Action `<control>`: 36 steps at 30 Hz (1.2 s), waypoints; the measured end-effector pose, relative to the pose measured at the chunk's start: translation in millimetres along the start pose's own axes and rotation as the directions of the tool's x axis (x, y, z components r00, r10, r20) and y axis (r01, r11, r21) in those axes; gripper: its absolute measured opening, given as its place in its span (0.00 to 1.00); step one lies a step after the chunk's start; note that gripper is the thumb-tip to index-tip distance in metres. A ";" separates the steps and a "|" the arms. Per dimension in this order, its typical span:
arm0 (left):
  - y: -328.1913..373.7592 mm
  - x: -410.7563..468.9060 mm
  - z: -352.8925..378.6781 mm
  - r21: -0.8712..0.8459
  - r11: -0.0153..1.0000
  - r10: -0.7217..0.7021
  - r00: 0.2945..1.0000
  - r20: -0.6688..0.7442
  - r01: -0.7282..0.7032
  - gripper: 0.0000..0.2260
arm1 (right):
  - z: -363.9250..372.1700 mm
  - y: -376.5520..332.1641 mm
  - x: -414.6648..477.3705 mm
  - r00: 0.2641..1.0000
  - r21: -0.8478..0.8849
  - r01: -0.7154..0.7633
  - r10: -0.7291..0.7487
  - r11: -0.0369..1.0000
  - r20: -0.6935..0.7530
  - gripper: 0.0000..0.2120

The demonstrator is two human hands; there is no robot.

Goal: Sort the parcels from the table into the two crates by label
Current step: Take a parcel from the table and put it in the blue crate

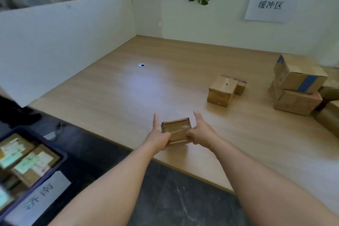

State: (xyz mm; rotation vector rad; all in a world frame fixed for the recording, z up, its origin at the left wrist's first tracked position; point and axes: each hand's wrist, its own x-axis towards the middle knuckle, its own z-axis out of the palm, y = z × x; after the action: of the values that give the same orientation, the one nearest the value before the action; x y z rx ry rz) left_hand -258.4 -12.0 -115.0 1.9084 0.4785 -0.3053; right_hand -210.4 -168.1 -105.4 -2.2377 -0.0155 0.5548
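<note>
Parcel: small, brown and flat; held between both hands over the desk, just inside its near edge; whether it touched the top could not be told
Long axis: ran side to side from hand to hand, the right end turned slightly farther away; the broad glossy taped face pointed up at the camera; no label could be read on it
Left hand: gripped the parcel's left end; thumb curled onto the upper face, forefinger straight and pointing away along the end
Right hand: gripped the right end the same way; thumb bent onto the upper face, forefinger straight
Crate: dark blue, on the floor off the desk's near-left corner; it held several labelled parcels; a white paper tag lay on its near rim, its writing blurred
Other parcels: one low box stood toward the desk's right side; a stack of boxes sat at the right edge
Wall: a paper sign hung above the far-right corner
</note>
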 end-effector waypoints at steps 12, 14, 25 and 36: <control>-106.0 -22.7 -187.5 -0.118 0.993 -0.049 0.969 -0.244 0.020 0.15 | 166.8 -138.9 22.5 0.939 -0.209 0.249 -0.184 0.946 0.289 0.18; -123.7 -22.2 -214.0 -0.130 0.991 -0.054 0.951 -0.304 0.015 0.11 | 195.8 -158.3 22.9 0.936 -0.188 0.274 -0.216 0.943 0.279 0.14; -228.8 -49.9 -354.3 -0.177 0.978 -0.183 0.851 -0.493 0.108 0.14 | 362.8 -267.6 20.2 0.836 -0.259 0.460 -0.317 0.849 0.448 0.27; -303.6 -64.9 -420.3 -0.206 0.963 -0.259 0.797 -0.545 0.172 0.23 | 467.1 -307.6 25.2 0.751 -0.239 0.562 -0.367 0.792 0.549 0.28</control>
State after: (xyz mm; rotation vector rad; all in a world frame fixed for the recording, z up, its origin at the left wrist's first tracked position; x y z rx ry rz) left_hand -462.1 464.8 -179.8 1.7797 1.0972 0.1703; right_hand -320.7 378.1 -160.7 -2.2773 -1.0186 0.8554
